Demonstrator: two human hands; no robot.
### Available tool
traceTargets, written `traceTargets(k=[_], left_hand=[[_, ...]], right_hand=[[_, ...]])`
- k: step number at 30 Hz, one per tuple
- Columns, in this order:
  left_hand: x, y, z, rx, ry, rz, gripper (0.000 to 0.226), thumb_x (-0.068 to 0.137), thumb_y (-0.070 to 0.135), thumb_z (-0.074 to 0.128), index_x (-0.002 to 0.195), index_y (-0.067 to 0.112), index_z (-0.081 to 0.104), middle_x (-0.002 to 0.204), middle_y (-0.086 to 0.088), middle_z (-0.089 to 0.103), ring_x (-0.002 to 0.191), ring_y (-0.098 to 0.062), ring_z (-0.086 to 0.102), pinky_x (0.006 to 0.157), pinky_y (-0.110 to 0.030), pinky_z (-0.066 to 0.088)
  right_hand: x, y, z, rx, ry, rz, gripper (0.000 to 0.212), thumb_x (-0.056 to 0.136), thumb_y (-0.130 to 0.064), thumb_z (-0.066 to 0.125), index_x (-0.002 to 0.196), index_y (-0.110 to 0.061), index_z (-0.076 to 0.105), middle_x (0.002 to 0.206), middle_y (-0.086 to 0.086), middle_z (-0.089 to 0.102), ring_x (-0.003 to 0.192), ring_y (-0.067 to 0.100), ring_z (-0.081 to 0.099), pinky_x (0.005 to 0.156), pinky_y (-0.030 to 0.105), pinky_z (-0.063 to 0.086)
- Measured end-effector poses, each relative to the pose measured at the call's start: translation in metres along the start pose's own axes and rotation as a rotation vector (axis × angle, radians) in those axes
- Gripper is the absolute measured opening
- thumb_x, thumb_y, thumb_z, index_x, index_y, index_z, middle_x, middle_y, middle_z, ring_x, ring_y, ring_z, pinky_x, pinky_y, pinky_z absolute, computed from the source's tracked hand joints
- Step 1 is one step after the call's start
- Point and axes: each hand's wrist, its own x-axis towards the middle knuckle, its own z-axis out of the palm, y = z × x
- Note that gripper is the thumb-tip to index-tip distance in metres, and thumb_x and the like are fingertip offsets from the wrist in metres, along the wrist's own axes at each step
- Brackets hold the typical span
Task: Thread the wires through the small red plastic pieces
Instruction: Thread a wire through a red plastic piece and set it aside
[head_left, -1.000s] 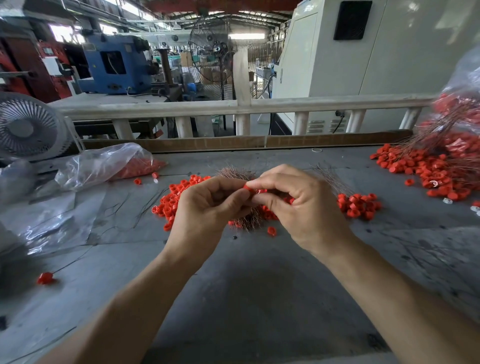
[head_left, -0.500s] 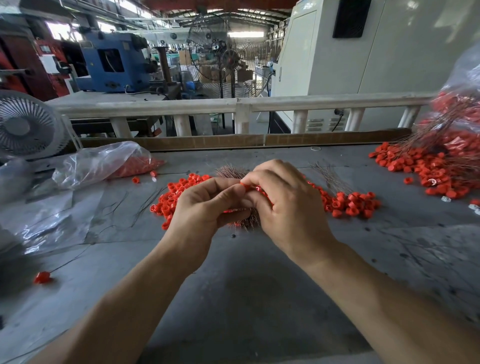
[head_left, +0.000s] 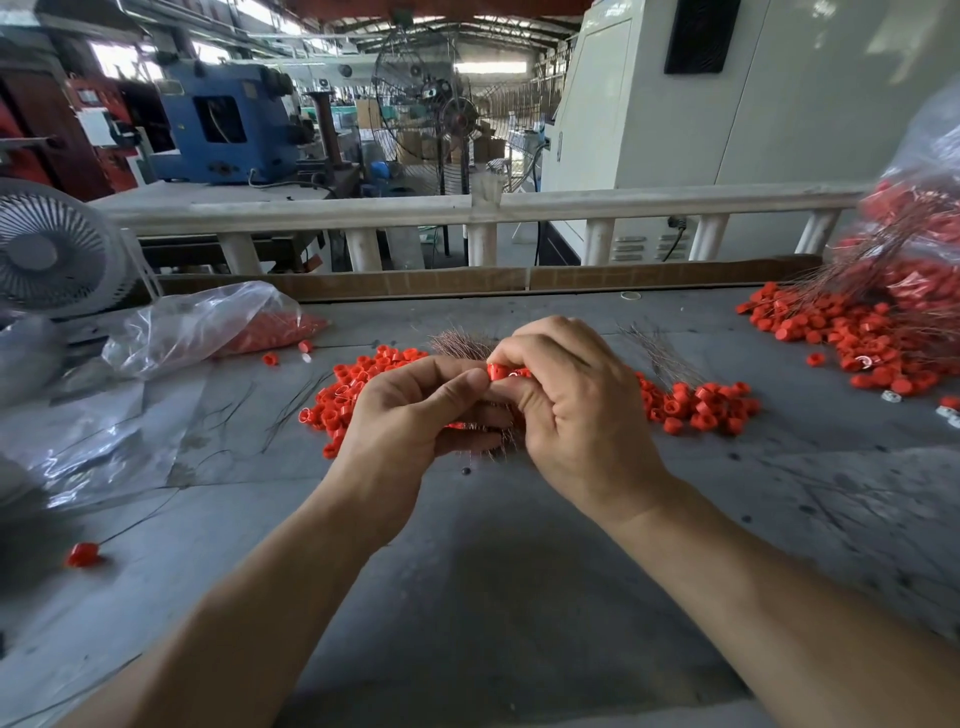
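Our left hand (head_left: 410, 410) sat just left of the red piece (head_left: 497, 372), thumb tip pressed against it, the lower fingers curled round a wire bundle (head_left: 496, 441) beneath. The red piece lay between the two hands, above the bundle, its open end seeming to face left. Just right of the piece, our right hand (head_left: 576, 410) pinched it with curled fingers, knuckles up. We could not see a wire tip entering it, so alignment looked decisive.

White desk fan (head_left: 54, 249), clear plastic bag (head_left: 197, 327), blue machine (head_left: 223, 124).
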Motion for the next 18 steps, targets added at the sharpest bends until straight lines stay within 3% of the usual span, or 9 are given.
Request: traceTargets(k=[6,18], left_hand=[[0.0005,0.0004,0.0003,-0.005,0.02,-0.012,0.032,0.08,0.022,0.07,0.098,-0.004,0.07,0.09,-0.021,0.073,0.082,-0.029,0.071,0.079,-0.044,0.061],[0.0016,0.0009,-0.0016,-0.015,0.004,-0.01,0.032,0.078,0.027,0.074,0.097,0.001,0.073,0.093,-0.019,0.074,0.083,-0.026,0.069,0.076,-0.041,0.061]], right_hand=[[-0.0008,-0.0004,0.0006,0.033,0.018,0.0,0.005,0.091,-0.007,0.074,0.088,-0.003,0.072,0.09,0.005,0.066,0.086,0.026,0.063,0.076,0.036,0.052],[-0.0012,0.0002,0.0019,0.06,-0.025,0.022,0.011,0.096,-0.014,0.068,0.095,-0.004,0.071,0.094,0.004,0.065,0.087,0.022,0.063,0.075,0.034,0.053]])
